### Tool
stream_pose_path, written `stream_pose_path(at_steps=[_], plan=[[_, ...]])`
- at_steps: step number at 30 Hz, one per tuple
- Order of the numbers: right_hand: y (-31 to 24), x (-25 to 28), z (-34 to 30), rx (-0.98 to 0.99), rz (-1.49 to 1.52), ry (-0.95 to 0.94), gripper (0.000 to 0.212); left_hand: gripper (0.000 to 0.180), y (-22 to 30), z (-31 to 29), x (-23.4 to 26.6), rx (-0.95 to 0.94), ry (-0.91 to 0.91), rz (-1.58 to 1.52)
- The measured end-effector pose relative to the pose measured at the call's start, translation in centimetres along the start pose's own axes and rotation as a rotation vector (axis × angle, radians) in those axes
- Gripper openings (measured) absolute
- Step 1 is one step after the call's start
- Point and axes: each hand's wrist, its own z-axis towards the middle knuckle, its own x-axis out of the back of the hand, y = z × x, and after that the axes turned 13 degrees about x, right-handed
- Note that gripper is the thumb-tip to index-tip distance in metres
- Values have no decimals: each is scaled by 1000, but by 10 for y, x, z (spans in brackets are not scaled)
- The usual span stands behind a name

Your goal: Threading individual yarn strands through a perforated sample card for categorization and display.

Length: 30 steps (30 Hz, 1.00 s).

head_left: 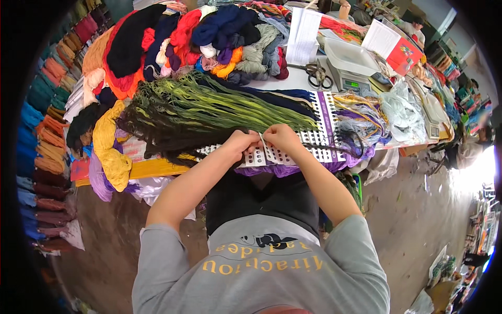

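Note:
A white card with rows of holes (pixel 330 155) lies along the table's near edge. Over it stretch long green yarn strands (pixel 240 107), with a mass of dark brown yarn (pixel 172 133) at their left. My left hand (pixel 243 144) is closed at the card's front edge, dark strands passing at its fingers. Close beside it, my right hand (pixel 283 138) has its fingers pinched together; what they hold is too small to make out. A thin pale strip shows between the two hands. Loose multicoloured threads (pixel 361 112) spread past the card's right end.
Heaped yarn skeins (pixel 225 26) cover the back left, and a yellow skein (pixel 111 149) hangs over the left edge. Black scissors (pixel 319 76) lie beside a scale (pixel 349 78) bearing a clear plastic tray (pixel 351 56). Clear plastic bags (pixel 402 112) sit at right.

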Motion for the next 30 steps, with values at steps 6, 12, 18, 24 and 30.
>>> stream_pose_path(at_steps=[6,12,18,24,30], plan=[[0,-5,-15,117,-145,87,25,17,13,-20,24,-3,51,100],[8,-17,-20,254,-290,253,16,18,55,-79,75,13,-717,-797],[10,-23,-33,342,46,430,15,32,16,-25,23,41,-502,-105],[3,-29,-36,436,-250,376,23,22,4,-14,25,-168,247,251],[2,-31,-34,498,-384,424,30,16,57,-61,181,-147,-210,-622]])
